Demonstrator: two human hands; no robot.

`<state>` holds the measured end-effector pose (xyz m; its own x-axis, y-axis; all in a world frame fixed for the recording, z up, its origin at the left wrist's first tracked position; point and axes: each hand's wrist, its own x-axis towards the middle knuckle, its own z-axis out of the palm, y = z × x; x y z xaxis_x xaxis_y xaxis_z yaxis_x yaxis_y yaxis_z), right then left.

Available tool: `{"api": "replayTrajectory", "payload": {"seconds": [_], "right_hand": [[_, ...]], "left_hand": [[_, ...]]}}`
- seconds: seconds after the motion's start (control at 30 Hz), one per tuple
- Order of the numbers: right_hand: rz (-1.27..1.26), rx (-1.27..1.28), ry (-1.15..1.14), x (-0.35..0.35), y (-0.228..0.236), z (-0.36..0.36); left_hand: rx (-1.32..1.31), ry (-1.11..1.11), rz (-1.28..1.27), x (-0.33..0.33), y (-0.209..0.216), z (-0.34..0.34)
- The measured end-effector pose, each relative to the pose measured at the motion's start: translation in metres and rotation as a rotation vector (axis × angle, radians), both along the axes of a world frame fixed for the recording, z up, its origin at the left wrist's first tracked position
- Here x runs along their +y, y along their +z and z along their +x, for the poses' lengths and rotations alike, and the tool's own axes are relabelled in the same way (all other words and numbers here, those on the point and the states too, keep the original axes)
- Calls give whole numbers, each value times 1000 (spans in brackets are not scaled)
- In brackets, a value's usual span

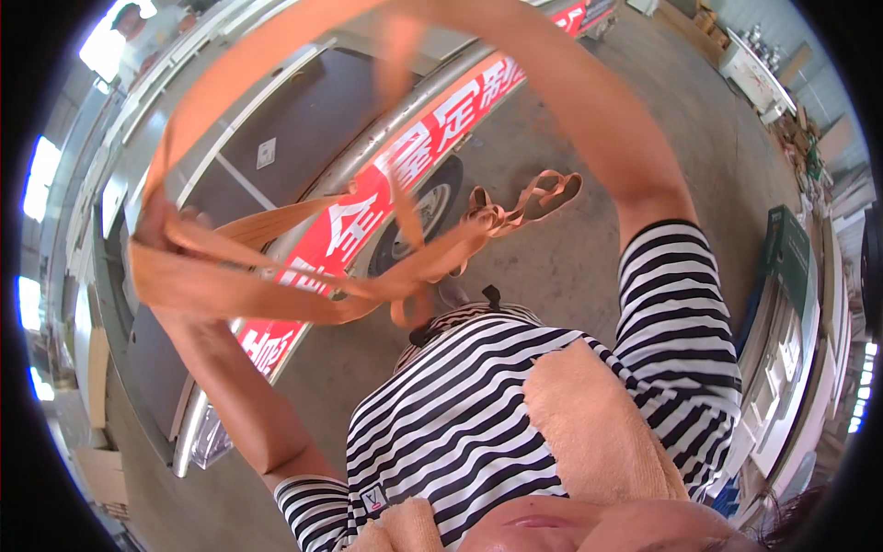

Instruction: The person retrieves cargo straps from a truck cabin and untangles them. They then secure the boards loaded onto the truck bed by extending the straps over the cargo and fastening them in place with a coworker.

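An orange webbing strap (405,276) hangs in loops before my chest, blurred in places by motion. My left hand (170,244) is closed around several of its folds, raised beside the truck's side. From there one length arches up over the top of the view toward my right hand (451,7). That hand is at the upper edge, cut off and smeared, so its fingers cannot be made out. Loose, tangled loops of the strap trail down above the floor near the truck's wheel (418,216).
A flatbed truck with a red banner (354,225) along its side stands close on the left, carrying dark flat panels (276,129). Another person (143,37) is beyond it. Boards and a green box (788,244) stand at the right; a white cabinet (756,75) is farther back.
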<state>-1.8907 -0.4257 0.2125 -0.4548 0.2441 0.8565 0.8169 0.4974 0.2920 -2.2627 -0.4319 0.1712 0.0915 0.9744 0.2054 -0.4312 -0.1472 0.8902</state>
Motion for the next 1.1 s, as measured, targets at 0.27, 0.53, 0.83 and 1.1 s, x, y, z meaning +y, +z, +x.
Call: {"api": "replayTrajectory", "payload": {"seconds": [0.27, 0.53, 0.83, 1.1], "right_hand": [[-394, 1128, 366, -71, -201, 126], [-1685, 924, 993, -32, -246, -192], [-2030, 1157, 1043, -82, -179, -171], [547, 1057, 349, -168, -41, 59]], "left_hand": [[12, -11, 139, 16, -2, -21], [211, 172, -101, 32, 56, 88], [234, -288, 20, 114, 55, 54], [853, -93, 857, 104, 49, 98]]}}
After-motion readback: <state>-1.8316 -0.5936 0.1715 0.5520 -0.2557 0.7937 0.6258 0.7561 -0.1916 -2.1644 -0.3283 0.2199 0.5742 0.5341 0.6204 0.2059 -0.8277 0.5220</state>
